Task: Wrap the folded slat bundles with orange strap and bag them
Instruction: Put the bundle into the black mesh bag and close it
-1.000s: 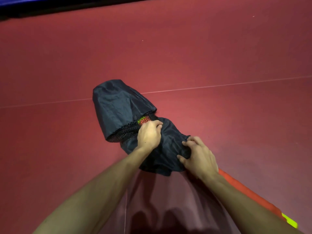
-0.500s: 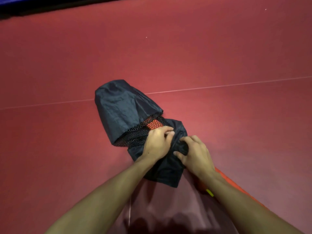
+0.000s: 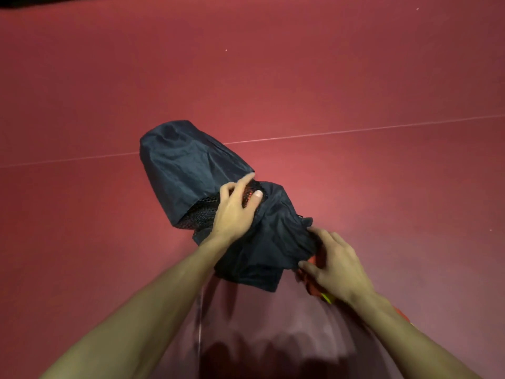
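Centrally in my head view lies a dark navy bag (image 3: 188, 165) on a red floor (image 3: 355, 77), its closed end pointing away from the camera and to the left, its open end towards the lower right. The fabric is crumpled and bulges over what is inside. Across the middle of the bag runs a black mesh band (image 3: 202, 214), and orange shows through its holes; this is the slat bundle (image 3: 314, 289), most of it hidden inside the bag. Its near end sticks out of the bag's mouth at the lower right, orange with a small yellow-green patch, and is partly covered by a wrist.

I see the left hand (image 3: 235, 212) reaching in from the lower left and lying on top of the bag at the mesh band. Its fingers are spread and fairly straight, with the thumb stretched over the orange patch, so the hand rests flat on the bag rather than clasping it.

I see the right hand (image 3: 336, 266) coming in from the lower right at the bag's mouth. Its fingers and thumb are bent round the gathered hem, gripping the fabric, and the palm sits above the bundle's exposed end.

A thin pale line (image 3: 355, 129) crosses the floor behind the bag. Both forearms are bare, and soft shadows fall on the floor between them.
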`<state>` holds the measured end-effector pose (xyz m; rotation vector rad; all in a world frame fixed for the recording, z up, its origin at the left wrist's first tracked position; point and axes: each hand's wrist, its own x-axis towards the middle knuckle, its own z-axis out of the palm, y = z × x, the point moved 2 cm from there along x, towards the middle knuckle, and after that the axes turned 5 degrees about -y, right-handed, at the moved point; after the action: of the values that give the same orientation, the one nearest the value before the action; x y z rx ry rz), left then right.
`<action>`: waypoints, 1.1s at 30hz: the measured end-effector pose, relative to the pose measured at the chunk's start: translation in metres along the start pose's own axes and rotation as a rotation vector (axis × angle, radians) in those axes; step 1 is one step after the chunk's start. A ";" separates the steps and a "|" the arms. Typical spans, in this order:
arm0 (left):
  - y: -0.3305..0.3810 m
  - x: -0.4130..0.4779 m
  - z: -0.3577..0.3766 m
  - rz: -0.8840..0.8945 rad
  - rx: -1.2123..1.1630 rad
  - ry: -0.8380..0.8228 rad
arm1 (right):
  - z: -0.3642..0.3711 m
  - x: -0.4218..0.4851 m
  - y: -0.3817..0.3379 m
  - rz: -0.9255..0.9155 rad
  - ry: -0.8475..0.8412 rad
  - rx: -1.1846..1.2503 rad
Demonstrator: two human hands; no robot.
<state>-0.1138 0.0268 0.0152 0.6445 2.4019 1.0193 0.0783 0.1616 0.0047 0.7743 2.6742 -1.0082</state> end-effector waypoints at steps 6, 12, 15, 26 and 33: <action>0.001 -0.013 0.018 0.027 0.202 -0.152 | 0.001 0.004 -0.011 -0.027 0.070 0.092; -0.001 -0.013 0.020 0.105 0.132 -0.105 | 0.002 0.033 -0.042 -0.041 0.097 0.197; -0.003 -0.010 0.019 0.100 0.118 -0.080 | 0.006 0.048 -0.055 -0.106 0.050 0.220; 0.013 -0.094 0.035 -0.180 -0.176 0.041 | -0.023 0.065 0.009 -0.050 0.020 0.240; -0.002 -0.084 0.065 -0.352 -0.367 0.033 | -0.001 0.058 0.000 -0.144 -0.152 0.300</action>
<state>-0.0115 0.0121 -0.0083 0.0726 2.1653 1.2691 0.0290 0.1859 -0.0141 0.5333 2.5095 -1.4650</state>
